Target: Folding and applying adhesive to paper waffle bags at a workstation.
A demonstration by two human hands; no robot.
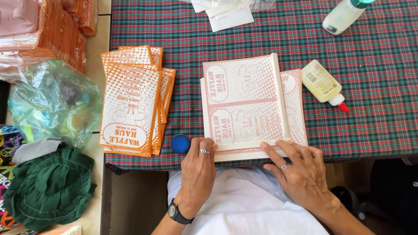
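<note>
I see my left hand [198, 167] and right hand [300, 169] lying flat, fingers [272, 150] spread, pressing the folded bottom edge of the pink printed paper bag [244, 104] on the checked worktop [370, 100], beside orange printed paper bags [130, 104].

On a green and red plaid tablecloth [370, 87], the left hand [198, 172] and the right hand [300, 169] press flat on the folded bottom flap of a pink-printed paper bag [244, 102], which lies on a stack of like sheets. A blue round cap [180, 143] sits just beside the left hand. A pile of orange-printed paper bags [133, 102] lies to the left. A white glue bottle with a red tip [324, 85] lies right of the pink sheets.
</note>
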